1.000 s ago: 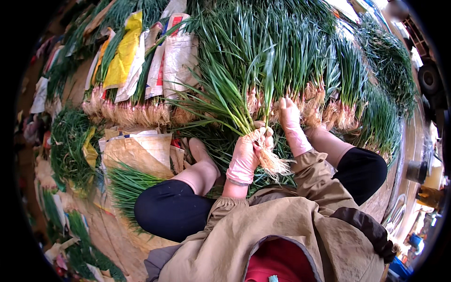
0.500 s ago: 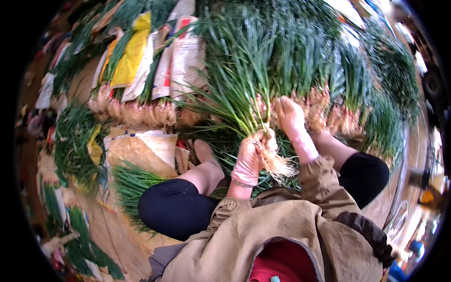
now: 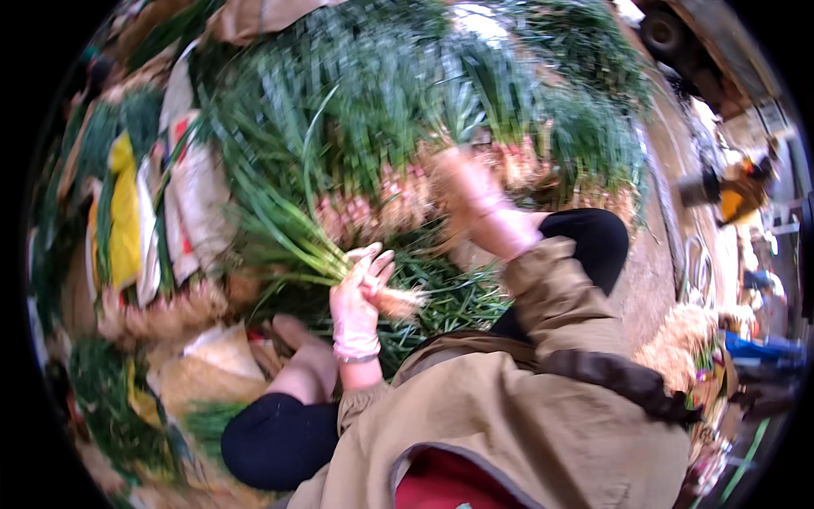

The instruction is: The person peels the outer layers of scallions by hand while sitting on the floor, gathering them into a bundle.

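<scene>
My left hand [image 3: 360, 288] is wrapped round the lower stems of a bunch of spring onions [image 3: 309, 246]. Their green leaves fan up and to the left, and their pale roots stick out to the right of my fingers. Further right, my right hand [image 3: 465, 182] reaches to the root ends of a row of spring onion bundles [image 3: 403, 191]. Motion smears its fingers, so I cannot make out whether they grip anything. Loose green leaves [image 3: 458, 301] lie on the ground between my legs.
Upright bundles partly wrapped in yellow sacking [image 3: 125, 212] and white sacking [image 3: 199, 199] stand at the left. A brown sack piece [image 3: 203, 382] lies near my left knee. At the far right are a pile of roots [image 3: 678, 343] and a dark wheel [image 3: 663, 32].
My view has swung to the right. My left hand still grips its bunch, now tilted further left, while my right hand has moved away from it to the bundles at the right.
</scene>
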The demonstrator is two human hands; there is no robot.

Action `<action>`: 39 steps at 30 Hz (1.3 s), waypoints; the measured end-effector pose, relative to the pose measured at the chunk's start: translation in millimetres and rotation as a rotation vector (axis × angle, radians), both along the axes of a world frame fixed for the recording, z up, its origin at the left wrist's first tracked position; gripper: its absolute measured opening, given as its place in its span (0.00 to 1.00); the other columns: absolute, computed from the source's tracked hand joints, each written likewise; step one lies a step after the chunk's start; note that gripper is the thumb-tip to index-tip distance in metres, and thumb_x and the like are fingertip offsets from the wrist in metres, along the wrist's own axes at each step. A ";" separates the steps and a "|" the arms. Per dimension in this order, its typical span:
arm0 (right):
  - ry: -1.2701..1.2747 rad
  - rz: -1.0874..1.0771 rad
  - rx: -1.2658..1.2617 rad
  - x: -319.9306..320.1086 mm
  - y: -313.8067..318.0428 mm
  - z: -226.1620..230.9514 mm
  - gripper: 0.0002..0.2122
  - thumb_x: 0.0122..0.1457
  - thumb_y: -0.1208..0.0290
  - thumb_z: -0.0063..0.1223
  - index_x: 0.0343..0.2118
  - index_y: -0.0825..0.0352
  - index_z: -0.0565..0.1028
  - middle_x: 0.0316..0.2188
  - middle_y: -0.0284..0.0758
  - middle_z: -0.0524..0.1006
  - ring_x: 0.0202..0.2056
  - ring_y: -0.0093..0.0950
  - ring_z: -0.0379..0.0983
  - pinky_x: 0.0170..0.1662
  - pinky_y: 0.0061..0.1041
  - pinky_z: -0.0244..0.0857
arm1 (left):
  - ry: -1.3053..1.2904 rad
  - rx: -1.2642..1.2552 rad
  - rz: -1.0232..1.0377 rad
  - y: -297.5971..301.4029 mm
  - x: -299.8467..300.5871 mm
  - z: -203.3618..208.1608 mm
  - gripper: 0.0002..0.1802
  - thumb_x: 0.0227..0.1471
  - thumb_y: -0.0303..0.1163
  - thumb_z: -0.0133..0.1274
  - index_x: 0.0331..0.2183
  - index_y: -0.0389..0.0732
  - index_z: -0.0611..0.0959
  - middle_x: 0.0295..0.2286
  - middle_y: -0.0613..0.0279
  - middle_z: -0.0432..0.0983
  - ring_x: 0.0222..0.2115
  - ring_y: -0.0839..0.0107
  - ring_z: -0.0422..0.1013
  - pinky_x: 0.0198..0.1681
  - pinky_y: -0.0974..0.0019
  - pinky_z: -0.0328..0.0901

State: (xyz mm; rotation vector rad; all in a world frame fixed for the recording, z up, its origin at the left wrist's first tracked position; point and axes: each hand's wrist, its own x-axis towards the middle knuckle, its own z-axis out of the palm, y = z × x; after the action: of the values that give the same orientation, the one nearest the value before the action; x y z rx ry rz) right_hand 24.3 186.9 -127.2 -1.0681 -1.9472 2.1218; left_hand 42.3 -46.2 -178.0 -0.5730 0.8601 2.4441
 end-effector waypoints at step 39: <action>-0.253 0.358 0.693 -45.7 -65.2 -109.9 0.14 0.60 0.58 0.40 0.31 0.64 0.73 0.19 0.37 0.74 0.24 0.30 0.72 0.32 0.29 0.67 | -0.069 0.126 0.040 -16.4 -8.5 -5.0 0.03 0.49 0.22 0.48 0.30 0.38 0.73 0.23 0.53 0.71 0.14 0.77 0.63 0.15 0.79 0.58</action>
State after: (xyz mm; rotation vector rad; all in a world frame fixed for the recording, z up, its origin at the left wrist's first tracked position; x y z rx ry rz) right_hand -21.4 121.7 -237.1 -0.9130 -2.8485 1.2421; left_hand 33.8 -62.7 -183.0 -0.6292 0.6676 2.4780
